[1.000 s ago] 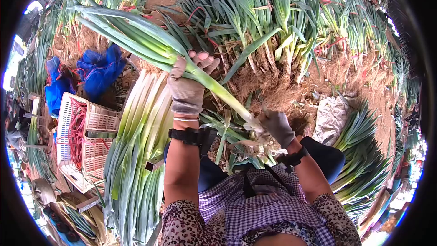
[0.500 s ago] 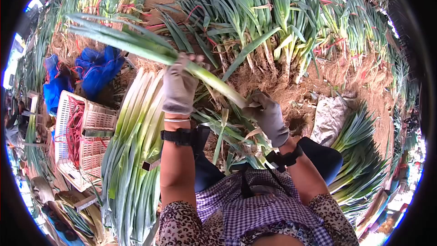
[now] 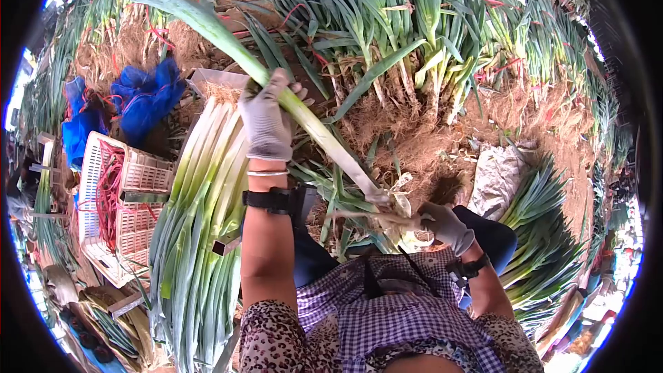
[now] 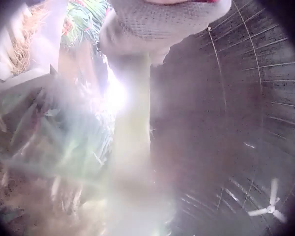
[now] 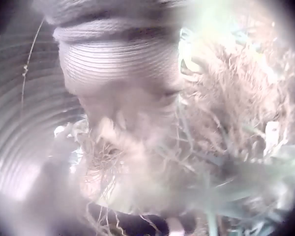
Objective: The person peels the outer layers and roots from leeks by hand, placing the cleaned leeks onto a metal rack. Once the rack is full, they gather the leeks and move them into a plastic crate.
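My gloved left hand (image 3: pixel 266 117) grips a long green onion (image 3: pixel 314 128) around its pale green stem. The leaves point to the upper left and the white root end slants down toward my lap. In the left wrist view the stem (image 4: pixel 132 132) runs down from the glove (image 4: pixel 167 24). Below and to the right of the root end, my gloved right hand (image 3: pixel 447 228) pinches a dry, pale brown strip of outer leaf (image 3: pixel 373 217). Thin roots (image 5: pixel 105 152) show beside the right glove (image 5: pixel 120 61), blurred.
Several trimmed green onions (image 3: pixel 207 159) lie in a metal-framed rack at my left. Past it are a white crate (image 3: pixel 141 186) with red ties and blue netting (image 3: pixel 145 93). Bundles of rooted onions (image 3: pixel 414 41) stand ahead. Peelings (image 3: pixel 407 238) lie at my lap; a pale sack (image 3: pixel 501 179) is at right.
My right hand went up to the onion's lower stem, then drew down and right, with a dry strip now in its fingers. The onion now shows fewer leaves and tilts more steeply.
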Demonstrator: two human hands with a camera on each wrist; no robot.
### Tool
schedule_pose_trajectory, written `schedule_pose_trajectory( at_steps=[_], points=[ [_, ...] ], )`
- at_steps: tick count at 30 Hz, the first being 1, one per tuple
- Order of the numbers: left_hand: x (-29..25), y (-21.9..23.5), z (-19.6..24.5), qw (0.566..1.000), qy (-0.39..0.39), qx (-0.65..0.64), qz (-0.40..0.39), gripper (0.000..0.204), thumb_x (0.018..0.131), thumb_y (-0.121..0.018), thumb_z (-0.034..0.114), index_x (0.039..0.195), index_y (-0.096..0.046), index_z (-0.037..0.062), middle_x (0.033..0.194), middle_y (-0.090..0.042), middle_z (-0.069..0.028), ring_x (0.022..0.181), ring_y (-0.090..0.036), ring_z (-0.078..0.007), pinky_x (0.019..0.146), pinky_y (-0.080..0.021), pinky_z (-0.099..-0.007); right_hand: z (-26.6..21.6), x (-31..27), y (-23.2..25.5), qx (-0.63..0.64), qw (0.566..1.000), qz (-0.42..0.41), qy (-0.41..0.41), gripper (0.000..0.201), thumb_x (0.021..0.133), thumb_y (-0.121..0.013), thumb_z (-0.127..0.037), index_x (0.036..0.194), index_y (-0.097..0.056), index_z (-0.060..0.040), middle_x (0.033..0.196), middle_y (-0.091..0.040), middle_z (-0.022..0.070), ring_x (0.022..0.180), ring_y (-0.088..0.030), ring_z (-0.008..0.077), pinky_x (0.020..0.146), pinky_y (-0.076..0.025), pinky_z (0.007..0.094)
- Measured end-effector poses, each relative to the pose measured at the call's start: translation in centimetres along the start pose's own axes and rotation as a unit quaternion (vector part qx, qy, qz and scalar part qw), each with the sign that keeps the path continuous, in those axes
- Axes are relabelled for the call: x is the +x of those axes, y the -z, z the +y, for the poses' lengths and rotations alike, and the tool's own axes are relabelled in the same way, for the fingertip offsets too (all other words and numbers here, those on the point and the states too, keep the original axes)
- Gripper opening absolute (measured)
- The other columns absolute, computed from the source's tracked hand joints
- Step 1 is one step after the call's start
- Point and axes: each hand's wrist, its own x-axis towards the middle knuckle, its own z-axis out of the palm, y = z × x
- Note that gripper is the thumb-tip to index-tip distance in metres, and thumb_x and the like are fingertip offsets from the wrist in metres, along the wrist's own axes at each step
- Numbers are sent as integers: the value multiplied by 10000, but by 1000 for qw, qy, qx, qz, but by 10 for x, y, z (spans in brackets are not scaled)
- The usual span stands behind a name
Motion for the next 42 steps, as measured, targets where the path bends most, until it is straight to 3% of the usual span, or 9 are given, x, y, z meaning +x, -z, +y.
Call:
schedule_pose_trajectory(
  at_steps=[3,6,9,13,16,28,33,36,42],
  points=[
    [0,-1,-3,1000,8,0,24,131,906,-624,49,1023,-563,43,856,-579,-58,719,-634,-216,720,-590,-412,-52,4,2,8,995,90,-47,311,823,-748,-135,1080,-625,-10,975,-687,113,930,-651,172,799,-513,339],
    [-2,-11,-9,999,-8,17,37,126,913,-628,68,1017,-560,51,875,-589,-59,734,-640,-217,735,-592,-419,-82,37,-24,-60,965,199,162,432,753,-810,-98,1120,-599,-14,944,-685,90,849,-668,178,791,-535,329],
    [3,-7,-16,999,-21,30,10,142,943,-610,140,1040,-550,55,896,-592,-75,757,-646,-229,771,-590,-449,-97,54,-34,-59,973,181,127,459,721,-795,-5,1119,-569,19,924,-650,79,822,-635,132,744,-533,275],
    [-9,-10,-32,991,57,-89,-84,209,993,-534,256,1079,-531,66,856,-575,-66,755,-625,-216,778,-572,-463,-108,75,-35,223,958,161,77,315,747,-783,-29,1017,-621,-17,900,-662,114,773,-671,203,693,-546,282],
    [3,-3,-42,996,47,-61,-50,180,983,-558,246,1047,-540,79,843,-571,-58,707,-588,-186,723,-561,-420,-92,68,-41,-22,944,247,219,214,740,-782,-10,908,-651,-28,888,-654,109,788,-670,200,688,-543,283],
    [12,-7,-54,998,48,-34,23,122,913,-669,183,921,-586,95,744,-558,-13,612,-537,-128,587,-526,-331,-93,31,-31,378,915,82,118,187,808,-766,-47,867,-590,-26,821,-594,0,720,-560,80,627,-476,230],
    [0,-17,-61,998,48,-26,13,99,902,-667,136,902,-580,91,713,-560,-17,561,-519,-128,516,-442,-276,-79,12,-17,120,986,93,69,306,757,-832,-164,903,-608,-14,832,-610,18,766,-573,87,634,-473,224],
    [5,-21,-60,998,47,-12,48,98,903,-665,132,916,-581,84,715,-564,-18,563,-521,-131,516,-442,-269,-108,33,-8,-1,964,172,202,381,725,-851,-176,974,-622,-1,843,-654,45,778,-611,126,676,-500,259],
    [4,-27,-57,999,29,-29,28,111,908,-665,141,903,-569,84,723,-566,-23,560,-518,-124,508,-459,-277,-134,81,-25,60,989,103,88,297,761,-783,-63,997,-612,-8,824,-653,46,754,-615,133,690,-529,301]
  ],
)
